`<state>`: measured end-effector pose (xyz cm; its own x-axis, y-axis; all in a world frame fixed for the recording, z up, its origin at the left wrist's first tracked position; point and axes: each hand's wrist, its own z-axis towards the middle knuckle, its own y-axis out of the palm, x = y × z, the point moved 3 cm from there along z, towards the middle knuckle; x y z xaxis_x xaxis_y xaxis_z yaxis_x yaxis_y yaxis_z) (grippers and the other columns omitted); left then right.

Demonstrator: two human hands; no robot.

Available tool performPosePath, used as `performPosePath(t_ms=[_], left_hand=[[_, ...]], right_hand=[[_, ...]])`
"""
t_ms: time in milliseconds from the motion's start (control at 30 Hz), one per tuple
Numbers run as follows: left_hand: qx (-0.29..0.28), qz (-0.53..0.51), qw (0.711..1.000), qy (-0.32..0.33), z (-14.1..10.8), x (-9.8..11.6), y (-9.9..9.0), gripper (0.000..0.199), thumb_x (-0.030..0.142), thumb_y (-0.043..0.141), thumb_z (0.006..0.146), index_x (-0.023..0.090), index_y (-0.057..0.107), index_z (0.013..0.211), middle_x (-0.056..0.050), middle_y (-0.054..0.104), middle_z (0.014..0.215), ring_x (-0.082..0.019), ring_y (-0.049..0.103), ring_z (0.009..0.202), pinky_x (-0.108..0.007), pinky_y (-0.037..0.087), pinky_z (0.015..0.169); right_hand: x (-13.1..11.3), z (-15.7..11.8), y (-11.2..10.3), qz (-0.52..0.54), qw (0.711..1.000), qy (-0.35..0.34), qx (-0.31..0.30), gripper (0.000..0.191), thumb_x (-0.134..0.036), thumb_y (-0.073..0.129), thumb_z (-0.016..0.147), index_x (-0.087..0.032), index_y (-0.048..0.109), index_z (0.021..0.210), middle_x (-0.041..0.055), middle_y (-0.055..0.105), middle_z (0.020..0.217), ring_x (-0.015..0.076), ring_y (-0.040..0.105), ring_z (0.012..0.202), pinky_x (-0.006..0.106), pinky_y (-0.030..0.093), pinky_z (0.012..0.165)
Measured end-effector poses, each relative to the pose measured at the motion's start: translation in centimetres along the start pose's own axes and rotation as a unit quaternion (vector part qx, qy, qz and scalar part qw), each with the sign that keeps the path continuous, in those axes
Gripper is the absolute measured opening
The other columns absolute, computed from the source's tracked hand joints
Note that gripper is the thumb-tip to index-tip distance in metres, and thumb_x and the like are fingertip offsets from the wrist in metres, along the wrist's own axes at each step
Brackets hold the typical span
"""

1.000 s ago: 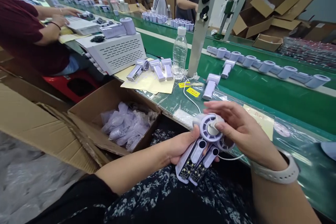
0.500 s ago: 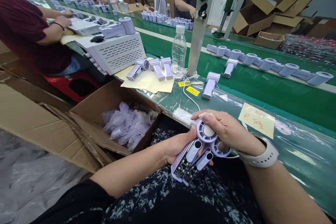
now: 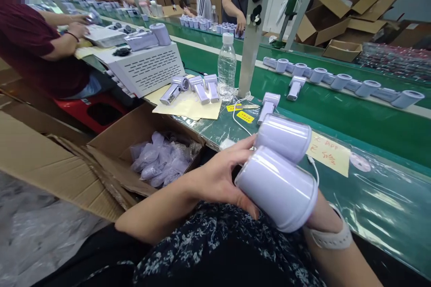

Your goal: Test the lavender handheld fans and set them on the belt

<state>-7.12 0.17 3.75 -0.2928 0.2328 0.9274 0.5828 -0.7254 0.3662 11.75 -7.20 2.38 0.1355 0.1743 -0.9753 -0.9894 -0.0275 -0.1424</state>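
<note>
Two lavender hair-dryer-shaped devices are held together in front of me, their barrels side by side: a nearer barrel (image 3: 278, 188) and a farther barrel (image 3: 284, 136). My left hand (image 3: 224, 172) is closed around their left ends, thumb below and fingers above. The handles are hidden. Behind the nearer barrel lies my right hand (image 3: 313, 215); only a part by the wrist shows, with a pale watch strap, and its fingers are out of sight. A similar device (image 3: 268, 106) rests on the green bench just beyond the barrels.
Several like devices (image 3: 199, 89) lie on yellow paper (image 3: 188, 110) by a water bottle (image 3: 226, 67). A metal post (image 3: 251, 54) rises beside it. More units line the conveyor (image 3: 343, 81). At left stand a white vented box (image 3: 144, 69), an open carton (image 3: 114, 136) with bagged parts, and a co-worker (image 3: 27, 31).
The devices have turned over: slotted ends and exposed circuit boards faced me before, smooth barrels do now. My right hand, previously on top with a white cloth, has gone behind them.
</note>
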Motion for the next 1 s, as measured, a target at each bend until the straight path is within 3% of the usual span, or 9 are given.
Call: performPosePath(t_ms=[100,233,300,367,433,500,600,767,1000], left_hand=[[0.029,0.017,0.997,0.068,1.5,-0.7,-0.9,0.050,0.033,0.097,0.060,0.020,0.077,0.104,-0.006,0.074,0.100,-0.023,0.068,0.095,-0.036,0.056,0.090],[0.100,-0.086,0.989,0.073,3.1,-2.8,-1.3,0.044,0.058,0.078,0.082,0.021,0.070,0.102,-0.003,0.069,0.095,-0.018,0.066,0.090,-0.036,0.057,0.090],[0.079,-0.120,0.988,0.052,3.0,-3.1,-0.5,0.046,0.054,0.082,0.079,0.021,0.065,0.107,-0.002,0.064,0.092,-0.017,0.064,0.082,-0.035,0.058,0.081],[0.028,-0.122,0.991,0.054,2.5,-2.8,0.6,0.049,0.036,0.087,0.075,0.022,0.060,0.112,0.000,0.061,0.091,-0.015,0.062,0.078,-0.031,0.057,0.074],[-0.012,-0.119,0.991,0.064,1.9,-2.3,1.5,0.050,0.023,0.085,0.074,0.023,0.057,0.115,0.001,0.058,0.091,-0.014,0.061,0.076,-0.029,0.055,0.069],[-0.029,-0.122,0.990,0.062,1.6,-2.2,2.1,0.046,0.022,0.082,0.077,0.022,0.055,0.114,0.001,0.057,0.090,-0.013,0.060,0.075,-0.028,0.054,0.066],[-0.021,-0.106,0.993,0.056,1.7,-2.4,2.2,0.045,0.025,0.082,0.077,0.020,0.054,0.111,0.001,0.057,0.087,-0.013,0.060,0.072,-0.027,0.053,0.063],[0.005,-0.078,0.996,0.030,2.0,-3.1,1.7,0.044,0.027,0.083,0.078,0.018,0.053,0.108,0.001,0.060,0.088,-0.012,0.063,0.070,-0.027,0.055,0.064],[0.023,-0.120,0.992,-0.004,2.0,-3.9,1.4,0.052,0.024,0.085,0.074,0.017,0.057,0.117,-0.001,0.060,0.091,-0.013,0.063,0.075,-0.029,0.056,0.071]], right_hand=[[0.3,-1.4,0.0,0.119,0.991,0.064,-0.006,0.049,-0.042,0.087,0.080,-0.032,0.069,0.125,0.0066,0.075,0.113,0.0285,0.073,0.096,0.045,0.063,0.086],[0.5,-1.9,-1.5,0.160,0.978,0.084,0.108,0.050,-0.039,0.084,0.083,-0.030,0.061,0.126,0.0025,0.069,0.099,0.0186,0.067,0.075,0.036,0.061,0.072],[0.3,-2.2,-1.7,0.196,0.968,0.081,0.135,0.043,-0.041,0.078,0.088,-0.028,0.059,0.125,0.0040,0.068,0.102,0.0180,0.065,0.076,0.034,0.060,0.069],[0.0,-2.6,-1.6,0.224,0.961,0.061,0.149,0.039,-0.040,0.073,0.091,-0.028,0.058,0.125,0.0058,0.070,0.108,0.0185,0.067,0.081,0.033,0.060,0.069],[-0.2,-2.9,-1.3,0.236,0.960,0.048,0.147,0.036,-0.037,0.071,0.093,-0.029,0.057,0.126,0.0058,0.070,0.111,0.0183,0.067,0.084,0.032,0.060,0.070],[0.0,-3.1,-0.7,0.245,0.960,0.046,0.124,0.034,-0.037,0.069,0.095,-0.029,0.057,0.126,0.0055,0.071,0.108,0.0181,0.068,0.083,0.033,0.060,0.069],[0.5,-3.1,0.1,0.240,0.965,0.043,0.099,0.036,-0.039,0.068,0.096,-0.029,0.055,0.129,0.0064,0.070,0.110,0.0195,0.068,0.083,0.035,0.062,0.070],[1.7,-3.0,0.5,0.216,0.964,0.070,0.138,0.042,-0.040,0.068,0.096,-0.029,0.050,0.133,0.0068,0.067,0.113,0.0205,0.067,0.085,0.038,0.062,0.070],[2.0,-3.0,0.9,0.226,0.957,0.117,0.141,0.053,-0.037,0.068,0.094,-0.030,0.044,0.140,0.0079,0.068,0.113,0.0250,0.070,0.091,0.042,0.062,0.073]])
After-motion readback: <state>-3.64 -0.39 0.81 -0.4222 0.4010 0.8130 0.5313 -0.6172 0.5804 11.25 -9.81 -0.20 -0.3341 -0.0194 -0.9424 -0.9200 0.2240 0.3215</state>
